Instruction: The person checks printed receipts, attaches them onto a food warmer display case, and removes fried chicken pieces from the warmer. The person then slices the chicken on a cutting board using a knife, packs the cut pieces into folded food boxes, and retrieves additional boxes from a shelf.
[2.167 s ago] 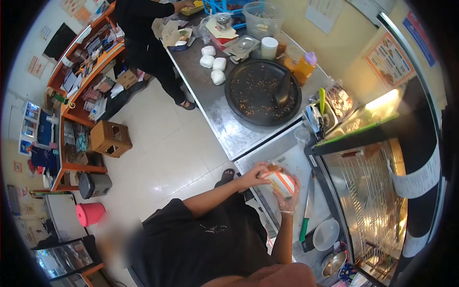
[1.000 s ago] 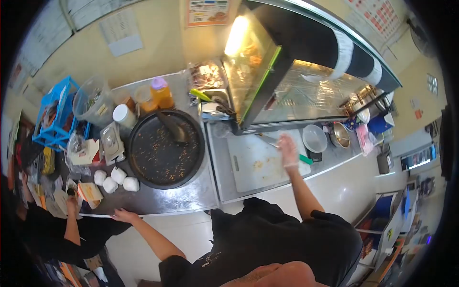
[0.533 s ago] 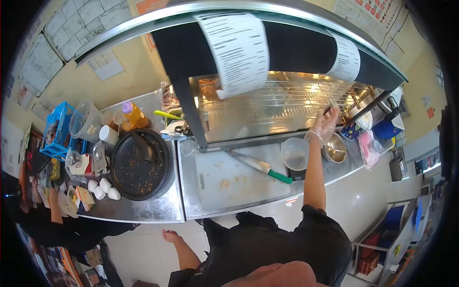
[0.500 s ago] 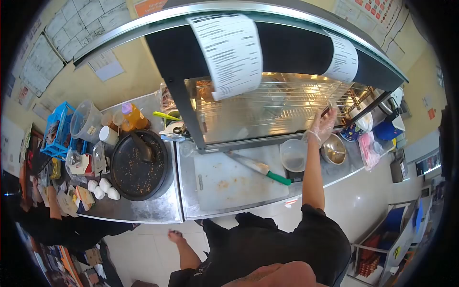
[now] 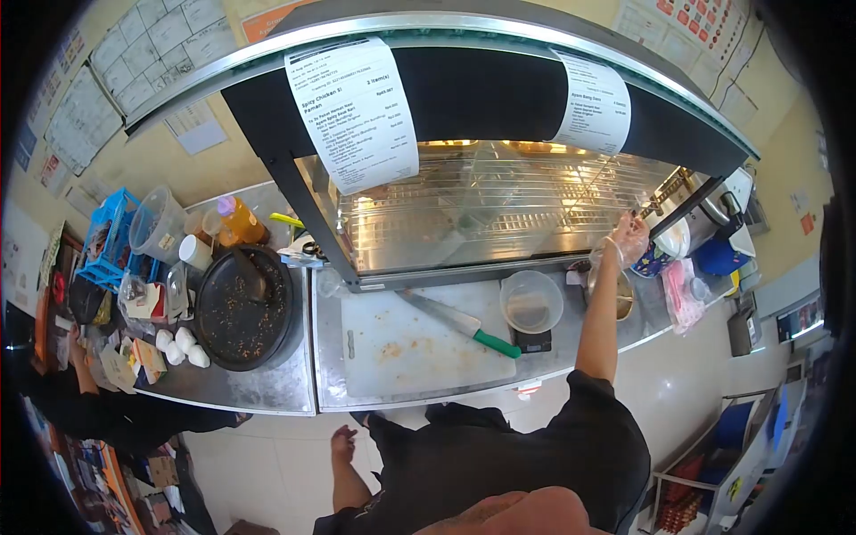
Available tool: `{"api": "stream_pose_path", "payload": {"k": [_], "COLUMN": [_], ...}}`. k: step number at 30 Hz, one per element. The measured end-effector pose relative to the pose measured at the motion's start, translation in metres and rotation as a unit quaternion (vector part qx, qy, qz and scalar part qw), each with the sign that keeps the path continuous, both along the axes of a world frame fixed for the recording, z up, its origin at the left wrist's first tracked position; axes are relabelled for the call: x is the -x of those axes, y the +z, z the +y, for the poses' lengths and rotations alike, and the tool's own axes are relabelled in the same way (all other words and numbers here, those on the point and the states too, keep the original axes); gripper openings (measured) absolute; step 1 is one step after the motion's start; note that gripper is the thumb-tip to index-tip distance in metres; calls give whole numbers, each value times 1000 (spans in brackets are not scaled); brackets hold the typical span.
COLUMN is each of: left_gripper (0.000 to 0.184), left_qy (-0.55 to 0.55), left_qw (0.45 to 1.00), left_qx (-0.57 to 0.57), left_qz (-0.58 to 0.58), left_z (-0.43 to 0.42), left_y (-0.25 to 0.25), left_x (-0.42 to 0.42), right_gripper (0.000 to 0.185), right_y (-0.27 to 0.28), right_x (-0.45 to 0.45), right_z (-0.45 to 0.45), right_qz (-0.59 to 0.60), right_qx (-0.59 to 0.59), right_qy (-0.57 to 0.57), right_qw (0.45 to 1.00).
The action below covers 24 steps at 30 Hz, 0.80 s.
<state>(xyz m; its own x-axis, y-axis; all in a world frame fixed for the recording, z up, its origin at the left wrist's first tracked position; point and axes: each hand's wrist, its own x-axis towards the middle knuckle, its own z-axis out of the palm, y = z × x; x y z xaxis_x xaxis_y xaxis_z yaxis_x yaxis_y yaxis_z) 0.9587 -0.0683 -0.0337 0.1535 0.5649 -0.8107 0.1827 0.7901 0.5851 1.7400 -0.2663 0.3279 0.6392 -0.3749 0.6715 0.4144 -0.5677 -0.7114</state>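
My right hand point(image 5: 630, 237), in a clear plastic glove, reaches to the front right end of the lit glass warming cabinet point(image 5: 321, 227). Its fingers are bunched together against the glass front; whether they grip an edge or something small I cannot make out. Just below the wrist stands a steel bowl point(image 5: 621, 294), partly hidden by my forearm. My left hand point(image 5: 343, 443) hangs low beside my body, away from the counter, its fingers loosely curled with nothing seen in them.
A green-handled knife point(image 5: 459, 323) lies across the white cutting board point(image 5: 383, 357). Beside it, a clear tub point(image 5: 531, 301) rests on a small black device. Left stands a round black mortar point(image 5: 241, 325) with a pestle. A co-worker's arm point(image 5: 83, 366) is at far left. Printed receipts point(image 5: 352, 116) hang from the cabinet.
My right hand has shifted right along the cabinet front, its fingers now bunched more tightly. The camera view has turned slightly, so the counter appears further left. My left hand still hangs low.
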Motion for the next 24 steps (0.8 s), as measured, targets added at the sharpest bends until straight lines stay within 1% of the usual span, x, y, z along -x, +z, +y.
{"api": "stream_pose_path", "payload": {"k": [1, 2, 4, 6, 7, 9, 12, 13, 14, 15, 16, 17, 18, 19, 20, 21, 22, 23, 24], "left_gripper": [45, 47, 49, 51, 50, 50, 49, 48, 48, 48, 49, 49, 50, 51, 45, 44, 43, 42, 40], "left_qy": [31, 24, 10, -3, -6, -13, -52, -60, -67, -75, -101, -145, -189, -233, -272, -340, -407, -471, -477], "left_qw": [999, 999, 996, 995, 995, 996, 995, 995, 994, 993, 991, 984, 975, 963, 954, 934, 909, 877, 873], "left_qx": [22, 39, 56, 58, 59, 61, 55, 61, 67, 73, 82, 89, 94, 99, 95, 95, 93, 93, 76], "left_qz": [5, 29, 62, 78, 76, 69, 61, 56, 51, 47, 41, 58, 74, 90, 88, 54, 19, -14, -65], "left_z": [9, 13, 18, 19, 19, 16, 6, 2, -3, -7, -9, -10, -10, -8, -8, -3, 6, 14, 19], "left_y": [2, 14, 27, 29, 26, 18, 17, 19, 20, 20, 17, 23, 26, 35, 47, 59, 73, 92, 137], "left_x": [1, -1, -5, -7, -9, -16, -32, -38, -44, -45, -44, -47, -52, -57, -61, -65, -72, -80, -103], "right_gripper": [39, 42, 43, 44, 44, 43, 27, 20, 14, 14, 15, 15, 11, 10, 9, 9, 10, 10, 11], "right_y": [-1, -2, 8, -8, -6, -8, -19, -47, -75, -68, -56, -46, -56, -56, -58, -59, -72, -71, -63], "right_x": [-11, -23, -34, -70, -78, -87, -87, -110, -134, -117, -87, -64, -61, -55, -50, -44, -48, -37, -20], "right_z": [-11, -20, -38, -66, -74, -92, -88, -101, -113, -100, -78, -65, -68, -68, -67, -67, -74, -74, -70], "right_qz": [4, -22, 56, 131, 168, 243, 140, 116, 105, 113, 120, 127, 110, 129, 150, 171, 153, 163, 175], "right_qx": [-27, 25, 9, -39, -62, -153, -223, -314, -405, -370, -334, -297, -410, -395, -379, -363, -400, -389, -376], "right_qy": [14, -55, -74, -86, -92, -45, 46, 175, 288, 231, 172, 111, 225, 214, 203, 193, 251, 263, 274], "right_qw": [1000, 998, 996, 987, 979, 957, 963, 926, 862, 893, 919, 940, 877, 884, 890, 896, 868, 868, 868]}}
